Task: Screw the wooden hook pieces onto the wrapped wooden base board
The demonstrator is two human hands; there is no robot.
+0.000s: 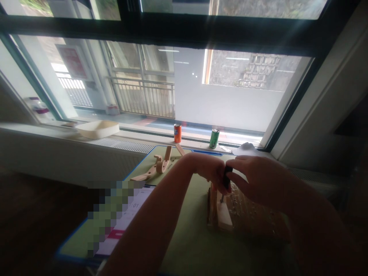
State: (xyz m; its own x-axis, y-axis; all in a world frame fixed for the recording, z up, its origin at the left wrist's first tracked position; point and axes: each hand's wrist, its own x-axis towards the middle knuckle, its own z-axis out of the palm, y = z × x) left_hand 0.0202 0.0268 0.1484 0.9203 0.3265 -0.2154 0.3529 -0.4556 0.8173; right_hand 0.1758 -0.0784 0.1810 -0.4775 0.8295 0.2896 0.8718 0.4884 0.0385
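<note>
A black-handled screwdriver (228, 173) stands nearly upright, its tip at a screw (222, 199) in a pale wooden piece (225, 217). My right hand (253, 172) is closed on the top of the handle, thumb and fingers pinching it. Lower down, my left hand (214, 172) is wrapped round the same screwdriver close to the screw; its fingertips are partly hidden. Under the pale piece lies a brown wooden block (250, 214) with several small bumps or holes on its top. My right forearm covers part of that block.
Curved wooden parts (161, 166) lie on the green mat (186, 230) at the far left. A sheet with print (130, 214) is beside my left forearm. Along the sill stand an orange can (177, 133), a green can (214, 138) and a cream tray (99, 130).
</note>
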